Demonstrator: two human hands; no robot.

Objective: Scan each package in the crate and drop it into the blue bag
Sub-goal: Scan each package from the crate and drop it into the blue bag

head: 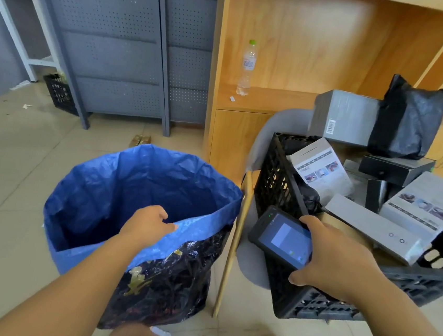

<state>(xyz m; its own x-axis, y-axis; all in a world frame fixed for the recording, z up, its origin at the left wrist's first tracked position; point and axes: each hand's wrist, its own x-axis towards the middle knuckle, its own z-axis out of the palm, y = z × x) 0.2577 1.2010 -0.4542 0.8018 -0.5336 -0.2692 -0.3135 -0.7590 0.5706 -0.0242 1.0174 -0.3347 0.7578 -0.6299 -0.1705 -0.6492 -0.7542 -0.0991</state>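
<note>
Left hand [149, 223] gripping blue bag [131, 185], right hand [325, 258] scanner [281, 235], tiled floor [6, 200], wooden cabinet [309, 54]

- The bare left arm is reaching forward, and the left hand [148, 224] is gripping the rim of the bag [104, 183] with its fingers curled over it.
- The bare right arm is also reaching forward, and the right hand [336, 259] is holding the scanner [281, 235] between its thumb and fingers.

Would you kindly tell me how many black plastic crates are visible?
2. One black plastic lattice crate at right holds the packages; a second crate stands on the floor far left, beside grey perforated metal shelving. Others may be hidden.
</note>
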